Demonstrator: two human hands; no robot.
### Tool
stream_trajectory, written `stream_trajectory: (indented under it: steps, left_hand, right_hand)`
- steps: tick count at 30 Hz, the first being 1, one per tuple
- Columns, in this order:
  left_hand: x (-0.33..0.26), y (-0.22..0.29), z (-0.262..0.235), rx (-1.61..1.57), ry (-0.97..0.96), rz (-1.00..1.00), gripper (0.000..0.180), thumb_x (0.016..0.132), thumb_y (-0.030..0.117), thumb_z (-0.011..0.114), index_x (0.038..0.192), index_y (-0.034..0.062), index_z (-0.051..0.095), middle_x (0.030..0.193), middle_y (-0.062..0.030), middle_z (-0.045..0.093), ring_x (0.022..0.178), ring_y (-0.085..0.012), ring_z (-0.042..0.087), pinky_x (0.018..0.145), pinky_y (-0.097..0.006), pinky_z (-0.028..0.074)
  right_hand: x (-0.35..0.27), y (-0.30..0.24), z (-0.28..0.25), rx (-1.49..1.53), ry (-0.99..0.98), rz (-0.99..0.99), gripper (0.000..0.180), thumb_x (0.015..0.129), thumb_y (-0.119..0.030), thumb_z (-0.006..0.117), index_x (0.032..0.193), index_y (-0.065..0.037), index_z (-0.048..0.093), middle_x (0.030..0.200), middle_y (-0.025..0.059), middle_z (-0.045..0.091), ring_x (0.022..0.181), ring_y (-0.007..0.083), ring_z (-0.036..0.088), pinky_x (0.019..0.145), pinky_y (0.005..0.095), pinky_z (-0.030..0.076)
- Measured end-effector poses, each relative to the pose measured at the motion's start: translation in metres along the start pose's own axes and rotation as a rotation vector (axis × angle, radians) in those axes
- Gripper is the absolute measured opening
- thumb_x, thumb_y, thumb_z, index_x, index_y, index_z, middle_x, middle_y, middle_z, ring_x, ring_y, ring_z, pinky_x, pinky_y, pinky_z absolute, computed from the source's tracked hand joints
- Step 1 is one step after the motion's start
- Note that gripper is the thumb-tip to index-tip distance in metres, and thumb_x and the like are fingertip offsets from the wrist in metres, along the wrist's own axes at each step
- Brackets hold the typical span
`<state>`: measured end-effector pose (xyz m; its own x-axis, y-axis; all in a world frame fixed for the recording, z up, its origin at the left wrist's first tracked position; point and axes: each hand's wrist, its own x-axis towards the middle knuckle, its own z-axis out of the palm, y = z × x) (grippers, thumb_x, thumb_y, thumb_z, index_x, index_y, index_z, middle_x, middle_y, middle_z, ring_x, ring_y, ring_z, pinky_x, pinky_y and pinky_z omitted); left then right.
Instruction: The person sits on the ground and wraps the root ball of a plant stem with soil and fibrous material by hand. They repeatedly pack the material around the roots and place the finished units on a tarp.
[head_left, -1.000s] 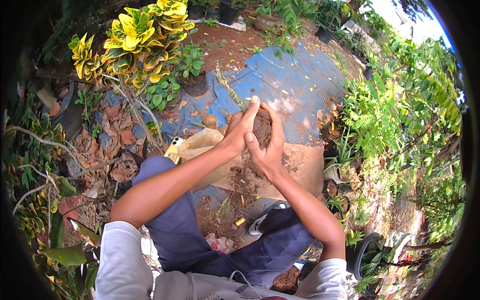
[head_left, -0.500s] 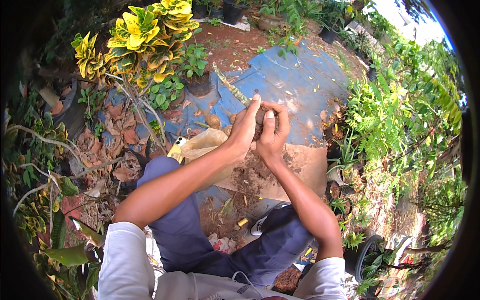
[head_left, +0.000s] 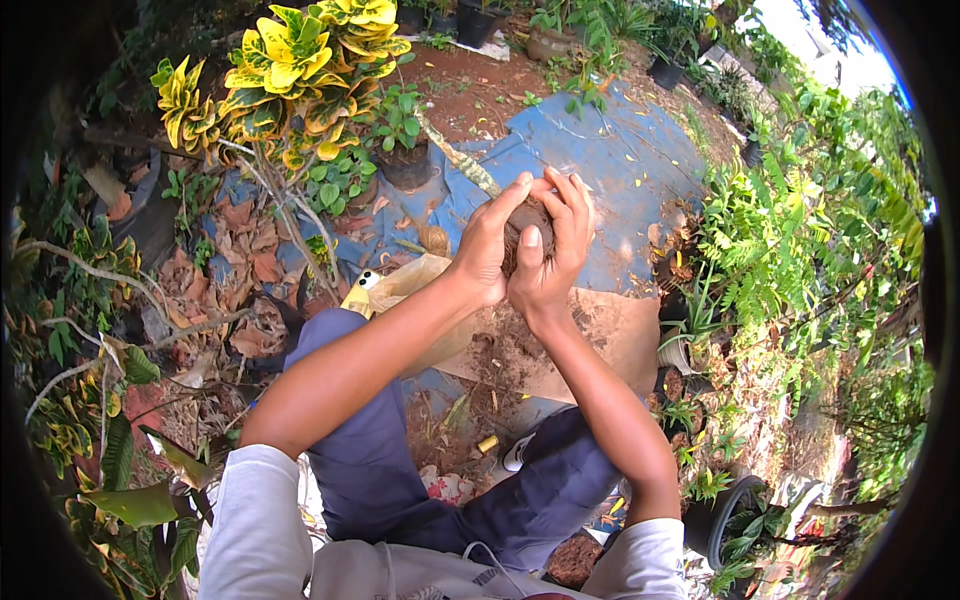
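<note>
Both hands, left hand (head_left: 487, 250) and right hand (head_left: 553, 255), clasp a soil ball (head_left: 527, 222); squeezed unevenly, it may crumble onto the brown paper (head_left: 610, 340) beneath them.

Both hands (head_left: 525, 250) closed tighter around the soil clump (head_left: 527, 222).

Two hands, the left hand (head_left: 487, 250) and the right hand (head_left: 550, 255), close around one brown soil clump (head_left: 527, 217). One blue tarp (head_left: 640, 160) lies below, with one brown paper sheet (head_left: 610, 340) on it. One yellow-leaved croton (head_left: 300, 60) stands beside one small black pot (head_left: 405, 165).
</note>
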<state>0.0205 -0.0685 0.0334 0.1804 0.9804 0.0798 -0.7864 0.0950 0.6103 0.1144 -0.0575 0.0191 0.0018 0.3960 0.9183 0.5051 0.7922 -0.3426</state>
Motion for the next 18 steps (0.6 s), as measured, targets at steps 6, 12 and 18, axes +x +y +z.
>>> stream_trajectory:
  steps: [6, 12, 18]
  left_hand:
    - [0.003, 0.001, -0.007, -0.010, 0.106, -0.091, 0.027, 0.095, 0.035, 0.054, 0.099, 0.0087, 0.059, 0.094, -0.0036, 0.060, 0.082, -0.0129, 0.060, 0.069, -0.028, 0.053]
    - [0.016, -0.004, -0.020, 0.139, 0.322, -0.094, 0.025, 0.094, 0.032, 0.053, 0.093, 0.0084, 0.059, 0.093, -0.0052, 0.060, 0.081, -0.0157, 0.061, 0.070, -0.033, 0.053]
    - [0.017, 0.008, -0.022, 0.106, 0.308, -0.212, 0.044, 0.095, 0.049, 0.046, 0.112, 0.0104, 0.057, 0.112, -0.0073, 0.062, 0.104, -0.0208, 0.062, 0.093, -0.041, 0.050]
  right_hand:
    - [-0.005, 0.007, 0.009, -0.058, -0.004, -0.100, 0.029, 0.084, -0.031, 0.058, 0.093, -0.003, 0.063, 0.104, 0.0135, 0.062, 0.103, 0.0340, 0.056, 0.090, 0.0444, 0.038]
    - [-0.012, 0.020, 0.017, -0.035, -0.069, -0.078, 0.015, 0.084, -0.017, 0.054, 0.088, -0.004, 0.061, 0.091, 0.0104, 0.060, 0.089, 0.0287, 0.055, 0.080, 0.0410, 0.037]
    - [-0.007, 0.017, 0.023, 0.080, -0.142, 0.142, 0.016, 0.090, -0.011, 0.051, 0.097, -0.005, 0.063, 0.096, 0.0109, 0.062, 0.091, 0.0301, 0.056, 0.081, 0.0409, 0.038]
